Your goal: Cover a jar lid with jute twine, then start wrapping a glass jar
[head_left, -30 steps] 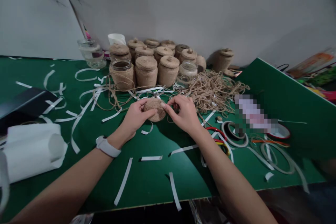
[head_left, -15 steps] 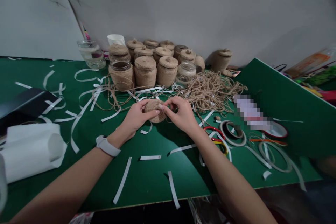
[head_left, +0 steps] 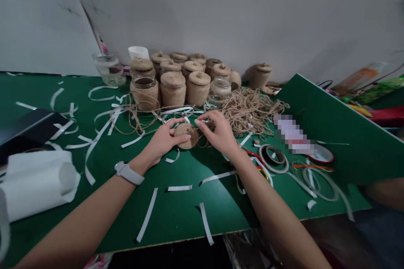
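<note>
My left hand [head_left: 164,141] grips a round lid [head_left: 187,136] covered in coiled jute twine, with the thumb on its top face and the fingers round its far side. Just above and to the right of the lid, my right hand [head_left: 217,130] has thumb and forefinger pinched together. What lies between those fingertips is too small to tell. A loop of twine [head_left: 203,142] hangs under the right hand beside the lid. Behind that hand lies a loose heap of jute twine [head_left: 252,111].
Several twine-wrapped jars [head_left: 173,90] stand at the back, with a bare glass jar [head_left: 218,91] among them. White tape strips [head_left: 147,214] litter the green table. Tape rolls [head_left: 274,159] and scissors lie to the right, near a green divider [head_left: 334,134]. A white roll [head_left: 41,180] sits left.
My right fingertips have lifted off the lid's face, up and away from it, uncovering more of its coil. The left hand keeps its hold. The camera view has turned slightly.
</note>
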The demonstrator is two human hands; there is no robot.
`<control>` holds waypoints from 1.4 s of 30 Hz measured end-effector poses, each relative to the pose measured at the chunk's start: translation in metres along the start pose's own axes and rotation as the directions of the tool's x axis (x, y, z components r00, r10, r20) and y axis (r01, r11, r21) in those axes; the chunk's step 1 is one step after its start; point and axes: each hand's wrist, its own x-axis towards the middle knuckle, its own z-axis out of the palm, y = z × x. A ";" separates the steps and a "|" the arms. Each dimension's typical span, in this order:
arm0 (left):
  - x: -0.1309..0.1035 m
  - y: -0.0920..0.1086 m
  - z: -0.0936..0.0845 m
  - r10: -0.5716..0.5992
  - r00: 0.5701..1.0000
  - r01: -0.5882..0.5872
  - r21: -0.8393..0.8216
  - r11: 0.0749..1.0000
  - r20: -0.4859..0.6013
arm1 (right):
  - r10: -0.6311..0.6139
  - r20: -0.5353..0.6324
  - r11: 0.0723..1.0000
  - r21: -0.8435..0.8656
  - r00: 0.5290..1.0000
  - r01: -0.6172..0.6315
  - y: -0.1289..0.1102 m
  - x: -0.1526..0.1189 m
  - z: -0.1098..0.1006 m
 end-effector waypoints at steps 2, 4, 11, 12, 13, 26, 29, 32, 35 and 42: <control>0.002 -0.002 -0.003 0.003 0.999 -0.003 -0.010 1.000 0.032 | -0.012 -0.079 1.000 -0.013 0.997 0.011 0.001 0.005 -0.019; 0.004 -0.004 -0.006 0.012 0.998 -0.011 -0.021 1.000 0.062 | 0.033 -0.058 0.998 -0.053 0.998 -0.036 0.001 0.006 -0.044; 0.008 -0.007 -0.008 0.025 0.998 -0.025 -0.003 1.000 0.054 | 0.360 0.579 0.919 -0.357 0.732 -0.169 0.015 -0.039 -0.120; 0.007 -0.006 -0.008 0.021 0.998 -0.020 -0.014 1.000 0.054 | 0.380 0.606 0.908 -0.389 0.699 -0.156 0.018 -0.049 -0.123; 0.007 -0.004 -0.008 0.014 0.998 -0.013 -0.028 1.000 0.056 | 0.383 0.617 0.901 -0.413 0.687 -0.132 0.019 -0.059 -0.124; -0.005 0.007 -0.005 0.030 1.000 -0.030 -0.169 0.985 -0.003 | 0.360 0.534 0.873 -0.481 0.765 -0.075 0.005 -0.077 -0.128; -0.005 0.006 -0.007 0.034 0.999 -0.029 -0.185 0.982 0.026 | 0.377 0.365 0.880 -0.428 0.851 -0.207 0.002 -0.074 -0.123; -0.002 0.002 -0.009 0.028 0.998 -0.018 -0.195 0.981 0.048 | 0.314 0.160 0.903 -0.354 0.936 -0.242 -0.010 -0.073 -0.104; 0.000 -0.001 -0.011 0.042 0.998 -0.029 -0.212 0.977 0.056 | 0.259 0.165 0.960 -0.151 0.952 -0.235 -0.026 -0.073 -0.078; -0.001 0.004 -0.012 0.019 0.997 -0.002 -0.200 0.980 0.080 | 0.358 0.385 0.928 -0.250 0.851 -0.277 -0.039 -0.068 -0.048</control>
